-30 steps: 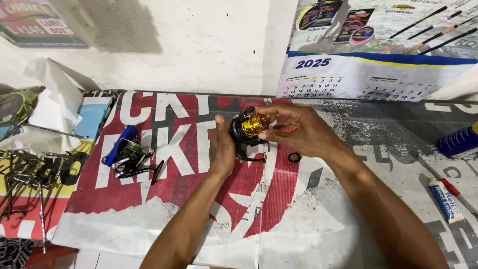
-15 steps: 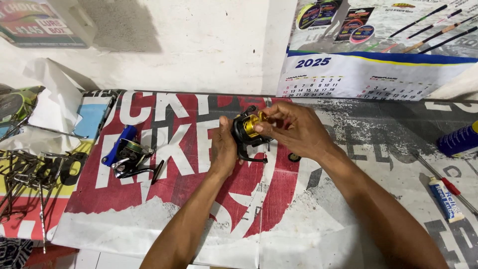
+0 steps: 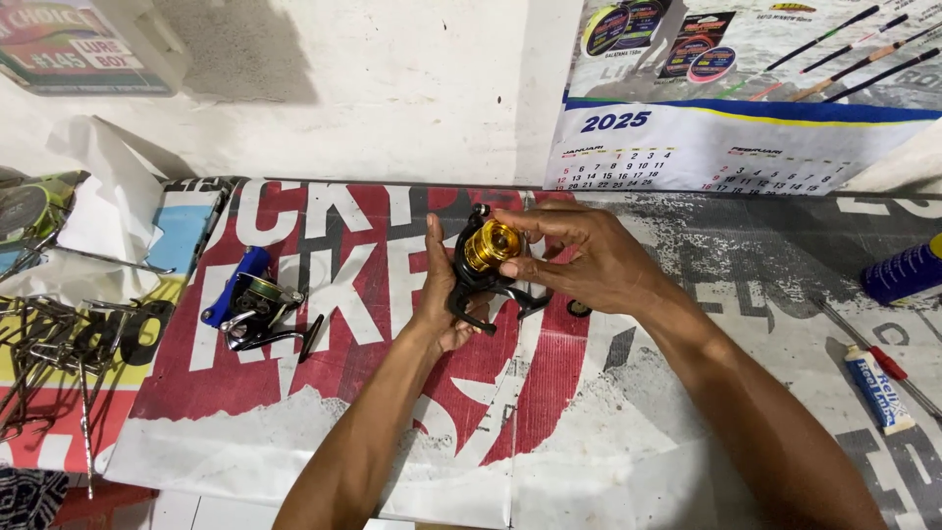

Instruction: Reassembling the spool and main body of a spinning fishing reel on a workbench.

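- Wall calendar (image 3: 726, 147), upper right of frame: white date grid under a blue band, glossy poster above.
- Box (image 3: 74, 49), upper left: flat, green and red label.
- Small white-and-blue tube (image 3: 880, 391), right edge; blue can (image 3: 903, 273) above it.
- Red-and-white printed sheet (image 3: 324, 393) covers the table.
- Black reel with gold spool (image 3: 488, 257), centre of frame: left hand (image 3: 442, 294) grips the body, right hand (image 3: 589, 260) fingertips pinch the spool.
- Second reel (image 3: 253, 309), blue part, lies left of centre.
- Versus half a second earlier: reel sits nearly the same; right fingers shifted slightly over the spool.
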